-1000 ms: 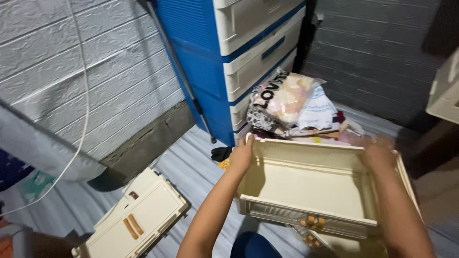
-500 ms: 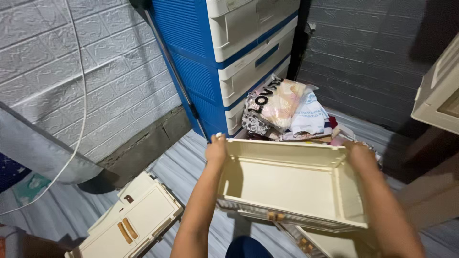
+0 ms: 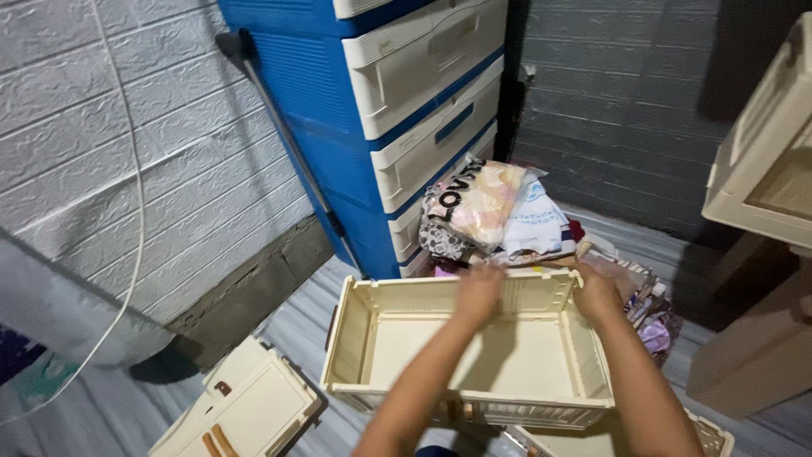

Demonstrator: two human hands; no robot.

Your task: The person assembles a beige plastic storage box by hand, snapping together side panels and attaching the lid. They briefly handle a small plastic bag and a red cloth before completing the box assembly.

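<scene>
An empty cream plastic crate [image 3: 372, 338] sits on the floor in front of me, its opening facing up. My left hand [image 3: 479, 292] rests on the middle of the crate's far wall. Beside it, my right hand [image 3: 596, 292] grips the same wall near the far right corner. Both forearms reach over the crate's inside. Just behind the far wall lies a heap of folded clothes and printed bags [image 3: 495, 211].
A blue drawer cabinet [image 3: 397, 110] with cream drawers stands against the white brick wall. A folded cream crate [image 3: 245, 406] lies on the floor at the left. Another cream crate [image 3: 765, 161] and a cardboard box [image 3: 753, 355] stand at the right. A pole [image 3: 288, 144] leans on the cabinet.
The crate has come down to rest lower and more level. My left hand slid from the far left corner to the middle of the far wall, closer to the right hand.
</scene>
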